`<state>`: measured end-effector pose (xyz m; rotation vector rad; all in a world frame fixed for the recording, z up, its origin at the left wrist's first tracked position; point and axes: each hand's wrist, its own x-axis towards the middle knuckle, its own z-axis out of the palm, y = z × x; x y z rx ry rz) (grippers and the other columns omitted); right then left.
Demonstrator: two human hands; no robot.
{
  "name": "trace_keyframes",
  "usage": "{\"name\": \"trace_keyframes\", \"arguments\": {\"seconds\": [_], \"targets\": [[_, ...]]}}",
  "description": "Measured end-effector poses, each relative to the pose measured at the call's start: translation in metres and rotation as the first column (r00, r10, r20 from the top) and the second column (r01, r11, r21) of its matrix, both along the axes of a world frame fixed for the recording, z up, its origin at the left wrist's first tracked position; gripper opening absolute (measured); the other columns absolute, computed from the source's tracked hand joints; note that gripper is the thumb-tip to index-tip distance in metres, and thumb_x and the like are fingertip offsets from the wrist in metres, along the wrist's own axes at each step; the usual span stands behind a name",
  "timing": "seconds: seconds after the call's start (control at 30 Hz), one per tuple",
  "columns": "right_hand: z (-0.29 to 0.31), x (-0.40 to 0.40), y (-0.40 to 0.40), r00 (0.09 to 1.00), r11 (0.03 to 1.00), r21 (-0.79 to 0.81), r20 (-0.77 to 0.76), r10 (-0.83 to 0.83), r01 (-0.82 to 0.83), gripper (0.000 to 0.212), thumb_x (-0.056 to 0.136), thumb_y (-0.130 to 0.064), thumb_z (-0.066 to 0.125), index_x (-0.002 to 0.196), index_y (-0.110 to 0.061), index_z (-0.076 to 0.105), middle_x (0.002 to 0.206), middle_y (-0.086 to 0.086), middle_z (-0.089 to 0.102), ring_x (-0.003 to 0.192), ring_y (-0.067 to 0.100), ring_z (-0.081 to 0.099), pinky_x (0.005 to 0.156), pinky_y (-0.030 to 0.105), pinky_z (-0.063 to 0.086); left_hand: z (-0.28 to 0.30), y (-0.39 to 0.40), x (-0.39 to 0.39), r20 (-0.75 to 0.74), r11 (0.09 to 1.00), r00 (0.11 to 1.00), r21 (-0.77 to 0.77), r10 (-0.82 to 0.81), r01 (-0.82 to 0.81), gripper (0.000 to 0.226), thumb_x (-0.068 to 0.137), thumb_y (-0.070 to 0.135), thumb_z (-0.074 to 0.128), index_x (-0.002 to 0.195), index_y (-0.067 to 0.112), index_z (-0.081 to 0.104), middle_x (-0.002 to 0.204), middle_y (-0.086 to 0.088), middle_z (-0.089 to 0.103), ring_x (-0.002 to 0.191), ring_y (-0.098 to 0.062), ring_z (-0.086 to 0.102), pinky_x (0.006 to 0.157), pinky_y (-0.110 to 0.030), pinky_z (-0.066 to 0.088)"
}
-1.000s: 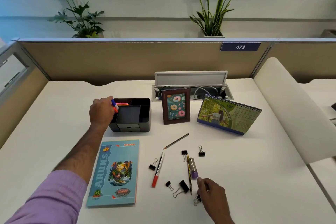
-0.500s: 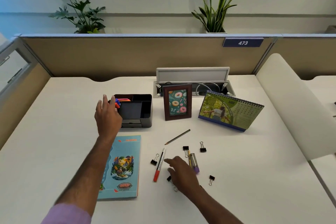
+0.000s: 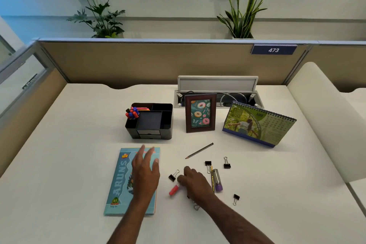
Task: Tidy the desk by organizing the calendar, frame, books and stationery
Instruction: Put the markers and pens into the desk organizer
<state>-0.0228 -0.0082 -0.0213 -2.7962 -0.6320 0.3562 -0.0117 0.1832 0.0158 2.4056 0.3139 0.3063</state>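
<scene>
Evidently mid-stationery, the right hand [image 3: 195, 181] curled over the red-capped white marker [image 3: 174, 190] on the worktop [image 3: 79, 144], its grip seemingly pinching it, left hand [image 3: 145, 170] spread above the teal paperback book [image 3: 120, 180]; next, the black plastic organiser [image 3: 150, 123].

White desk [image 3: 79, 164] with stationery and display items.
Far centre: black organizer [image 3: 150, 125], wooden photo frame [image 3: 200, 115], desk calendar [image 3: 259, 125] to its right. Near left: teal book [image 3: 120, 180]. Near centre: red-capped pen [image 3: 174, 190], pencil [image 3: 199, 150], purple-capped marker [image 3: 217, 180] and scattered black binder clips [image 3: 227, 164].
</scene>
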Motion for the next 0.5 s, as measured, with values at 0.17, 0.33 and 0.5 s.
{"name": "trace_keyframes", "arguments": {"seconds": [0.17,0.33,0.5], "targets": [[0.024,0.008,0.008,0.975,0.934,0.286,0.003,-0.224,0.213,0.016,0.093,-0.023,0.057,0.106,-0.031,0.058,0.096,-0.002,0.050,0.078,0.020,0.054,0.055,0.032,0.041,0.006,-0.015,-0.016,0.058,0.967,0.986,-0.193,-0.155,0.164,0.024,0.094,0.032,0.062,0.116,0.024,0.067,0.118,0.008,0.062,0.108,-0.006,0.060,0.088,-0.034,0.057],[0.047,0.011,0.014,0.937,0.815,0.486,-0.024,-0.349,0.316,0.017,0.097,-0.030,0.054,0.113,-0.033,0.058,0.097,-0.009,0.047,0.079,0.011,0.055,0.061,0.034,0.052,0.023,-0.023,-0.013,0.120,0.950,0.968,-0.201,-0.218,0.239,0.025,0.091,0.021,0.070,0.116,0.021,0.067,0.105,0.029,0.057,0.096,0.015,0.060,0.072,-0.002,0.049],[0.052,0.011,0.015,0.932,0.764,0.565,-0.024,-0.363,0.312,0.027,0.096,-0.036,0.054,0.123,-0.037,0.055,0.100,-0.012,0.048,0.083,0.003,0.057,0.065,0.027,0.052,0.036,-0.023,-0.003,0.175,0.941,0.958,-0.215,-0.228,0.263,0.028,0.090,0.015,0.071,0.117,0.019,0.068,0.104,0.016,0.065,0.093,0.014,0.062,0.074,-0.003,0.050]]}}
